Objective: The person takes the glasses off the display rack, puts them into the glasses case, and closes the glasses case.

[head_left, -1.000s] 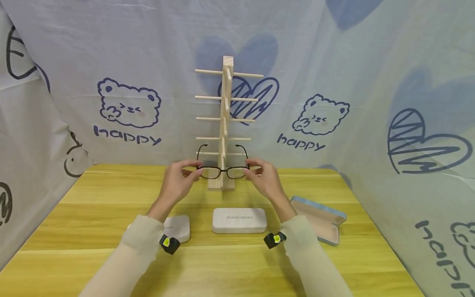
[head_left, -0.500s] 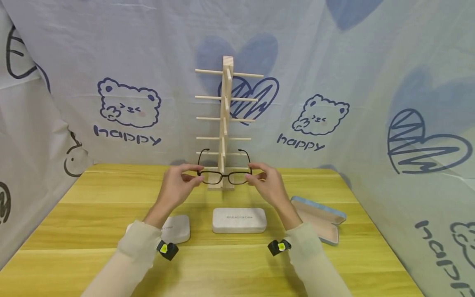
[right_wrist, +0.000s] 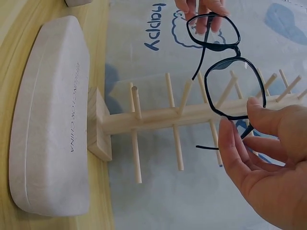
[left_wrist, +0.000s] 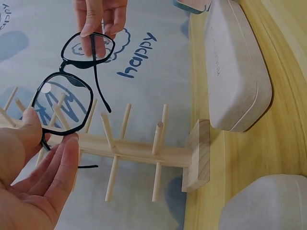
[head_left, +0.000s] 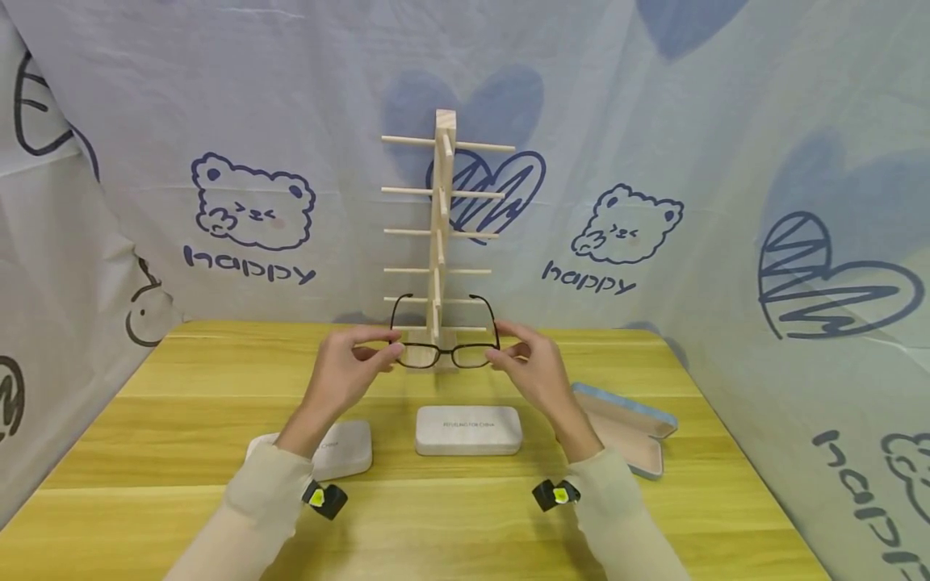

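A pair of black-framed eyeglasses (head_left: 445,352) is held up in front of a wooden peg stand (head_left: 440,242), temples unfolded and pointing away toward the stand. My left hand (head_left: 354,363) pinches the left end of the frame between thumb and fingers. At the other end, my right hand (head_left: 532,363) pinches the frame in the same way. Both wrist views show the glasses (left_wrist: 62,103) with thumb and fingertips at the corners of the lenses. Rows of thin pegs (right_wrist: 180,148) stick out from the stand's upright post, overlapping the glasses in these views.
A white glasses case (head_left: 468,432) lies shut before the stand. Another white case (head_left: 347,452) sits at the left, partly behind my left wrist. To the right lies an open blue case (head_left: 632,428) with a pinkish lining. A printed cloth (head_left: 349,73) hangs behind the wooden table (head_left: 429,524).
The glasses have come down and slightly nearer, away from the stand, with both hands moving along and spreading a little apart. The cases and the stand have stayed in place.
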`<state>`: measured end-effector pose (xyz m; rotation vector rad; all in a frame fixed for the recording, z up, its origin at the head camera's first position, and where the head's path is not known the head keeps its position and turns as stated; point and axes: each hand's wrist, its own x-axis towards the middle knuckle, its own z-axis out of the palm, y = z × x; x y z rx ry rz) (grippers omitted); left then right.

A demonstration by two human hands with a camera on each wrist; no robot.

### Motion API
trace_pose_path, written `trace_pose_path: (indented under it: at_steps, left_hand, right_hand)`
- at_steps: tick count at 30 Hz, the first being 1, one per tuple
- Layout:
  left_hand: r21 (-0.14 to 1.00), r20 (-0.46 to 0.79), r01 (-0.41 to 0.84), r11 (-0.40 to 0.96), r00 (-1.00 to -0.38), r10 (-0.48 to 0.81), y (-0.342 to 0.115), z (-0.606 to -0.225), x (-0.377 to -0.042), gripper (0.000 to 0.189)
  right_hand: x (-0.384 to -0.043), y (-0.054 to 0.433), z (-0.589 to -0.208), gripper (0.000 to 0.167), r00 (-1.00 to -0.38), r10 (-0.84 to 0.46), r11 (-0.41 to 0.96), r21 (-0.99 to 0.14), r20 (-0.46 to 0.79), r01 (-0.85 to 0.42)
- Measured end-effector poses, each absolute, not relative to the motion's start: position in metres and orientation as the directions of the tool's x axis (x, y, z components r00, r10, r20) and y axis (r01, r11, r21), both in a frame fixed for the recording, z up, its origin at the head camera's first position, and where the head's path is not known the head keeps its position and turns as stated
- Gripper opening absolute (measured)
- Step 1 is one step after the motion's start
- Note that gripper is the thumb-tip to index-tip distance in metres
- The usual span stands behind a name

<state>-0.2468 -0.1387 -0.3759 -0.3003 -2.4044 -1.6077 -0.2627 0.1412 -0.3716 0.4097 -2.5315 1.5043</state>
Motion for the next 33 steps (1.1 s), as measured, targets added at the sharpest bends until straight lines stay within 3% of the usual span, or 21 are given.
trace_pose_path:
  at_steps: [6,33]
  left_hand:
    - [0.878,0.301,0.294,0.378,-0.953,0.042,-0.1405,-0.3773,-0.2431,0.025]
    - [0.884,0.248,0.246,0.397,-0.968,0.048,-0.1409,-0.3771,-0.2399,0.028]
  right_hand:
    - [-0.2598,0.143,-0.3727,0.053,-0.946,-0.172,0.434,-0.841,0.274,-0.323]
    - [-0.256,0.1406,-0.3745,0.033,-0.911,-0.232,0.444,-0.796,0.341,-0.411]
